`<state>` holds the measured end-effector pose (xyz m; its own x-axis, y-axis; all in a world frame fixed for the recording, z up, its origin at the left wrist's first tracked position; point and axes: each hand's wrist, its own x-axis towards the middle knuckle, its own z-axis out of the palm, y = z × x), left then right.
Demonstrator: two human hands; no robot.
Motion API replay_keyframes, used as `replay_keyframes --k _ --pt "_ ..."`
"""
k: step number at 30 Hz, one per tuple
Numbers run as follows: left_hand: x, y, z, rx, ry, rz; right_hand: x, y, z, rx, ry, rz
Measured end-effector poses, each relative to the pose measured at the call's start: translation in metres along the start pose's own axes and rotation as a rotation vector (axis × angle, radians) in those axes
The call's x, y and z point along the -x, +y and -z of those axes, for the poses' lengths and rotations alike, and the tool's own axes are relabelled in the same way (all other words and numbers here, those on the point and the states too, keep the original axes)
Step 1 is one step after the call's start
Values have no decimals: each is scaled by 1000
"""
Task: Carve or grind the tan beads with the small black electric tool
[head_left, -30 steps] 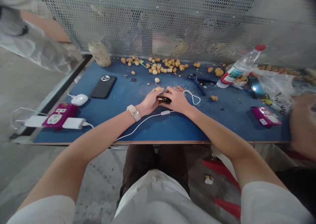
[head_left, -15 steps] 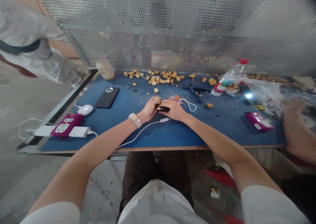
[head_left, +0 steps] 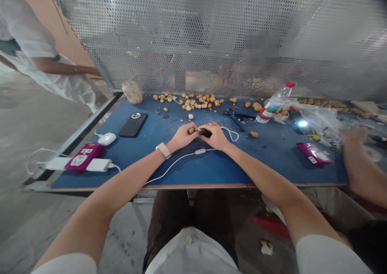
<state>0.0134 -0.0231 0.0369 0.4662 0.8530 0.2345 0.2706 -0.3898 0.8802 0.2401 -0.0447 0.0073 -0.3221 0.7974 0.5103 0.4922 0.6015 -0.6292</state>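
Observation:
My left hand (head_left: pixel 181 138) is shut on a small tan round nut (head_left: pixel 191 131), pinching it between finger and thumb. My right hand (head_left: pixel 217 138) grips a small black corded tool (head_left: pixel 205 133), whose tip sits right by the nut. A white cable (head_left: pixel 181 163) with an inline switch (head_left: pixel 200 151) passes beneath my right wrist and loops out past my fingers. Several loose tan nuts (head_left: pixel 190 102) lie in a scattered band farther along the blue table (head_left: pixel 145 169). Blue-handled pliers (head_left: pixel 235 119) rest just beyond my right hand.
A black phone (head_left: pixel 133 124), white mouse (head_left: pixel 107 139) and pink power strip (head_left: pixel 84 157) sit left. Right stand a plastic bottle (head_left: pixel 273 107) and plastic bag (head_left: pixel 323 125). A co-worker's hand (head_left: pixel 352 135) reaches in far right. A perforated metal screen (head_left: pixel 211 36) rises behind; a standing person (head_left: pixel 36 44) is left.
The view has tilted upward, so the table sits lower in the frame. My hands have turned the nut into clearer view against the black tool. The standing person has shifted left.

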Motion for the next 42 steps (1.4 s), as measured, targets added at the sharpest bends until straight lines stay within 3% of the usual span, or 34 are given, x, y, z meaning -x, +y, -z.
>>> replay_keyframes --k 10,21,33,42 --pt "-3 -9 7 -94 -77 -46 -4 3 4 -23 13 -93" --pt "-4 -12 14 252 -234 104 -4 10 14 -186 10 -196" --pt "-5 -19 16 163 -245 12 -5 5 16 -226 -37 -231" --pt "-5 -23 9 -114 -84 -155 -5 14 13 -137 -32 -182"
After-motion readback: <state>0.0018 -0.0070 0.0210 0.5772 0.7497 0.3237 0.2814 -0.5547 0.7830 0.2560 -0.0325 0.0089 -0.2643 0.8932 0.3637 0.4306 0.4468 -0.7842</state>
